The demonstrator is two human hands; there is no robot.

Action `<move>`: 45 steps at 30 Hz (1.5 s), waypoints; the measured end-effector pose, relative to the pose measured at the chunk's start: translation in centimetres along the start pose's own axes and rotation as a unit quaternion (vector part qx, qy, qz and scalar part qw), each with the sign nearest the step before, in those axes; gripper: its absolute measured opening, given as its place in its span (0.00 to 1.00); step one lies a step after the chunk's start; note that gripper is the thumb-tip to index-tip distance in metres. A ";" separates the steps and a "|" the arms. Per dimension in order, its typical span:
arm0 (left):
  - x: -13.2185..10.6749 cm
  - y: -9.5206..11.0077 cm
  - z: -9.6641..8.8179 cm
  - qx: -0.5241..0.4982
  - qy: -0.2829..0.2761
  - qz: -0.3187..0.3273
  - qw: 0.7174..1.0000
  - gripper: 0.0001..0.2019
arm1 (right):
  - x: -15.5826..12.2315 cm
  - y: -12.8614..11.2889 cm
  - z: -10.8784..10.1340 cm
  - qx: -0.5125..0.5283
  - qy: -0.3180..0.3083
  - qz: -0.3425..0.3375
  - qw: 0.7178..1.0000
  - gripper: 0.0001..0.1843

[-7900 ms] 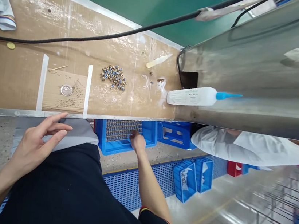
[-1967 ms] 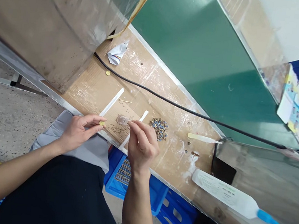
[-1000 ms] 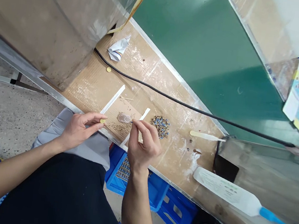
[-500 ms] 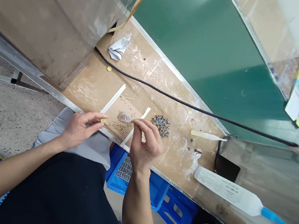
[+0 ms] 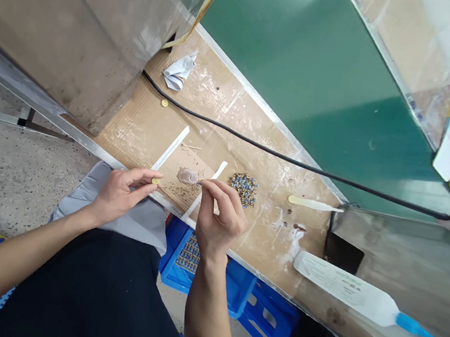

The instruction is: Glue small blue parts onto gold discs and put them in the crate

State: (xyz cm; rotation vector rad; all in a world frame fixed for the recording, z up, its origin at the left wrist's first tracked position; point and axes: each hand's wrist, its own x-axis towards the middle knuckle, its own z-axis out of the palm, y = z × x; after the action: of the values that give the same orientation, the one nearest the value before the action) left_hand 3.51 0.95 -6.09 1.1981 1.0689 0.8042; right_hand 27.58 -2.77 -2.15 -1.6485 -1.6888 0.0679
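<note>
My left hand [image 5: 124, 191] pinches a small yellow disc [image 5: 156, 181] between thumb and fingertips at the front edge of the bench. My right hand [image 5: 220, 217] is closed in a pinch on a thin, dark-tipped object [image 5: 200, 183], mostly hidden by the fingers. Its tip lies by a small clear plastic cup [image 5: 188, 176]. Many tiny brown pieces [image 5: 182, 191] are scattered on the cardboard between two white strips [image 5: 171, 147]. Just beyond my right hand is a pile of small blue and brass-coloured parts [image 5: 244, 189].
A black cable [image 5: 253, 145] crosses the bench. A crumpled cloth [image 5: 178, 72] and another yellow disc [image 5: 164, 103] lie at the back left. To the right are a pale stick [image 5: 313, 204] and a white bottle with a blue nozzle [image 5: 346, 286]. Blue crates [image 5: 234, 286] stand below the front edge.
Both hands hold almost the same position and the same grips. The view has shifted very slightly, and nothing on the bench has visibly moved.
</note>
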 end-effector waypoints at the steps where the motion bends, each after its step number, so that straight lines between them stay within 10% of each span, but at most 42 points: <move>1: 0.0 0.0 0.0 0.001 0.000 -0.001 1.000 0.13 | 0.0 0.0 0.0 -0.001 0.003 0.000 1.000 0.12; 12: -1.6 3.3 1.3 -0.022 -0.025 -0.019 0.999 0.14 | -1.1 -3.0 -1.1 0.101 0.027 0.082 0.991 0.11; 22: -2.2 5.6 1.1 -0.029 -0.118 -0.023 0.992 0.16 | -2.0 -4.8 -0.6 0.182 -0.007 0.012 0.983 0.21; 45: -2.9 6.1 1.1 0.007 -0.115 -0.006 0.993 0.18 | -2.0 -4.9 -1.2 0.164 -0.025 -0.046 0.985 0.24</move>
State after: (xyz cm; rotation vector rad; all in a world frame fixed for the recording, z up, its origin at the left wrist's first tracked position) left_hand 3.95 -0.81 0.49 1.2617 0.8932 0.6325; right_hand 23.87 -5.86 0.35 -1.3336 -1.6855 0.3274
